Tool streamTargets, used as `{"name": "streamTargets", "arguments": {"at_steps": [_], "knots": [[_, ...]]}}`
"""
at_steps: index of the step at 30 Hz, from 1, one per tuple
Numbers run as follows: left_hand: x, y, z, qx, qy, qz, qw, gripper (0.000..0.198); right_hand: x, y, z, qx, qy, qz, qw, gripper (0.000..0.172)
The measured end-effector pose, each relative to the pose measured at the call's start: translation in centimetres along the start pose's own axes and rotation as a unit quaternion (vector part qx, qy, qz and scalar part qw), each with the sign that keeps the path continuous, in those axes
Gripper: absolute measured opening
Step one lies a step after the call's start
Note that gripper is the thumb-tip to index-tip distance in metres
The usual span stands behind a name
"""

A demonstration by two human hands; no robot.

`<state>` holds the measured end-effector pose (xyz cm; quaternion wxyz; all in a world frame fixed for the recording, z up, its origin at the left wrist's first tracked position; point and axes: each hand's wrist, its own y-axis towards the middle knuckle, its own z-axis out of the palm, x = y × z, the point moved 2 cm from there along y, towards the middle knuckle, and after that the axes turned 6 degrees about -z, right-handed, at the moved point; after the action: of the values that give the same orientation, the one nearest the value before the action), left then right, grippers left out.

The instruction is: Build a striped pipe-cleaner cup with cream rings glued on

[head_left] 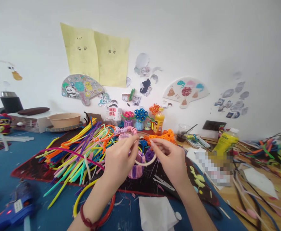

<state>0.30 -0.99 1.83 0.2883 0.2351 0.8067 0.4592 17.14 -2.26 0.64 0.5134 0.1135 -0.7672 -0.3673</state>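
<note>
A cream pipe cleaner (147,163) hangs in a curve between my two hands. My left hand (121,157) pinches one end, thumb and fingers closed. My right hand (173,158) grips the other end in a similar pinch. Right behind the curve stands a small pink-and-purple pot (136,172) made of pipe cleaners, partly hidden by my left hand. Orange fuzzy flowers (166,135) lie just beyond my right hand. A blue flower (144,143) and a purple one (149,155) show between the hands.
Many coloured pipe cleaners (80,154) are heaped at left on a dark mat. Scissors (163,183) and white paper (156,211) lie near my right forearm. A blue glue gun (17,207) is at lower left. An orange drink bottle (158,123) stands behind.
</note>
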Motion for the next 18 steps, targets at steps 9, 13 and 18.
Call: {"name": "streamTargets", "arguments": {"at_steps": [9,13,18], "knots": [[-0.61,-0.03,0.14,0.037,-0.042,0.062,0.996,0.015,0.4,-0.25,-0.01,-0.031,-0.034,-0.097,0.994,0.008],[-0.55,-0.02,0.19,0.038,-0.042,0.06,0.997,0.016,0.49,-0.28,-0.04,-0.03,-0.039,-0.096,0.994,0.007],[-0.29,-0.2,0.41,0.059,-0.051,0.057,0.995,0.015,0.85,-0.26,-0.06,-0.019,-0.057,-0.116,0.991,0.01]]}}
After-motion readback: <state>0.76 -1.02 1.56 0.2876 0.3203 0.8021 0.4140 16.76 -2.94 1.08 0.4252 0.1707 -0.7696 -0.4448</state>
